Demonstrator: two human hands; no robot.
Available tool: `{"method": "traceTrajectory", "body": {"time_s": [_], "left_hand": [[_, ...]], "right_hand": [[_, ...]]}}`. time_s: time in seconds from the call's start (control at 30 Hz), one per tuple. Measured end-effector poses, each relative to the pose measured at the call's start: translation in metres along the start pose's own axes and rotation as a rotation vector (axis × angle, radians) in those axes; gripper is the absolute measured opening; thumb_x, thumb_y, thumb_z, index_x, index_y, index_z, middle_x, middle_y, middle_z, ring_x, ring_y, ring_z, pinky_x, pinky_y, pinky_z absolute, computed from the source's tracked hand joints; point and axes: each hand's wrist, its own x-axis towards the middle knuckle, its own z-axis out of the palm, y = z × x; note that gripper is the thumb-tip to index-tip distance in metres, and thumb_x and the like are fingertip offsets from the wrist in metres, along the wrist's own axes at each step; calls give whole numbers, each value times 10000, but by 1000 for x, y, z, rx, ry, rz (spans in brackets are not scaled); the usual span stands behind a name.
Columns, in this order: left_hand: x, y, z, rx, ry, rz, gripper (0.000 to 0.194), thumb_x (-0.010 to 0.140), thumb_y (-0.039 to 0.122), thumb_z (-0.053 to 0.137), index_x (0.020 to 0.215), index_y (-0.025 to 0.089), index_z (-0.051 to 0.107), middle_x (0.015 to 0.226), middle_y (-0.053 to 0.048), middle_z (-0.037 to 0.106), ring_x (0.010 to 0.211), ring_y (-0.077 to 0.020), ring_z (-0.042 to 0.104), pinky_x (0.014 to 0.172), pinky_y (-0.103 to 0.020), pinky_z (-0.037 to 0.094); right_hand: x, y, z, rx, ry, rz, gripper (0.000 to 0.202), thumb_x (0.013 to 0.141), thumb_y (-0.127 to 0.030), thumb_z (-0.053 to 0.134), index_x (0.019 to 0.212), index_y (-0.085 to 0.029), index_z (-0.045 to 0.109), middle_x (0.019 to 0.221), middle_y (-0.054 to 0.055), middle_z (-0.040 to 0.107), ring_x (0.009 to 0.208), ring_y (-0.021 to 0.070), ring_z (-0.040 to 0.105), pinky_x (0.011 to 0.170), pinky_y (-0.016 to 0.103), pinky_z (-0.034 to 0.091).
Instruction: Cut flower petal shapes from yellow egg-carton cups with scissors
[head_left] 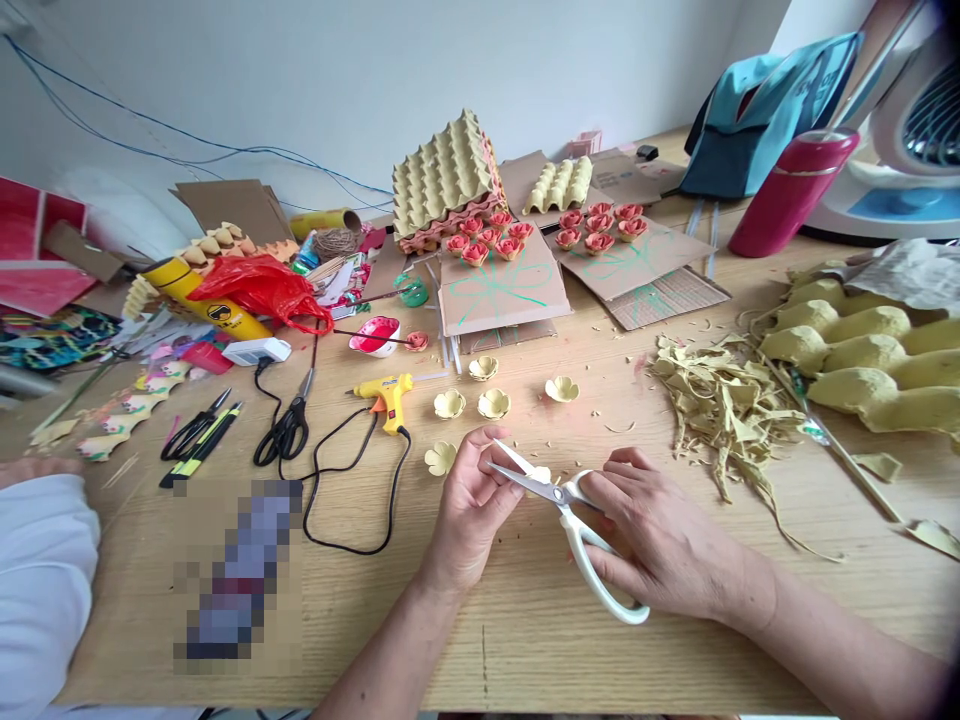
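Note:
My right hand (660,530) grips white-handled scissors (557,494), their blades parted and pointing left at the fingertips of my left hand (469,510). My left fingers are pinched around a small pale piece of egg carton (540,474), which lies between the blades and is mostly hidden. Just beyond my hands, several cream egg-carton flower cups with cut petals sit on the table, among them one cup (494,403), a cup to the right (562,389) and a cup beside my left hand (440,458).
A yellow glue gun (386,398) with a looping cord lies left of centre, near black scissors (289,430). Carton scraps (724,400) and an egg tray (862,345) are at right. Red flowers stand on cardboard (502,290) behind. Another person's sleeve (45,590) is at left.

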Motion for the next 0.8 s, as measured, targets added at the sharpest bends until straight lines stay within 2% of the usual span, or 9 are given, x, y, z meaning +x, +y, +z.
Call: {"method": "traceTrajectory", "body": {"time_s": [0.17, 0.33, 0.47, 0.53, 0.63, 0.73, 0.8], "left_hand": [[2, 2, -3, 102, 29, 55, 477, 795, 246, 808, 1206, 259, 567, 852, 12, 651, 802, -152, 636, 842, -314, 527], [3, -2, -8, 243, 59, 115, 526, 779, 159, 783, 1245, 253, 559, 822, 16, 636, 726, -131, 564, 720, -258, 456], [9, -4, -12, 196, 116, 92, 580, 740, 145, 793, 1263, 233, 558, 816, 13, 649, 766, -139, 583, 722, -251, 444], [18, 5, -21, 102, 223, 62, 583, 739, 172, 796, 1274, 223, 568, 841, 4, 659, 779, -136, 598, 702, -240, 443], [42, 34, -48, -93, 415, 16, 562, 705, 161, 804, 1225, 202, 595, 878, -19, 667, 704, -111, 580, 573, -207, 387], [70, 63, -79, -117, 516, 62, 513, 691, 75, 764, 1166, 194, 609, 805, 9, 652, 617, -73, 517, 532, -182, 356], [79, 72, -87, -100, 540, 77, 508, 689, 67, 765, 1155, 198, 613, 755, 33, 635, 583, -57, 490, 510, -166, 325]], "right_hand": [[-1, 1, 0, 0, 12, -24, 235, 961, -373, 538, 805, -225, 444, 722, -3, 559, 641, 173, 488, 816, 389, 390], [-3, 7, 4, -34, -9, -47, 220, 1003, -317, 491, 812, -221, 443, 701, -8, 576, 614, 166, 502, 791, 371, 404], [-3, 13, 7, -54, 2, -38, 226, 1014, -289, 470, 799, -227, 436, 679, 0, 579, 629, 184, 531, 716, 347, 417], [-3, 16, 6, -35, 13, 9, 244, 1024, -313, 454, 795, -231, 441, 670, 5, 568, 653, 194, 547, 671, 329, 416], [-5, 17, 3, 36, 31, 109, 287, 1028, -387, 454, 783, -237, 446, 662, 3, 545, 653, 190, 553, 622, 304, 412], [-7, 17, 2, 117, 41, 179, 331, 1022, -424, 457, 748, -239, 441, 641, -11, 525, 598, 166, 527, 567, 279, 385], [-7, 16, 1, 178, 25, 220, 354, 1017, -432, 458, 723, -237, 430, 619, -27, 498, 554, 143, 478, 532, 263, 351]]}}
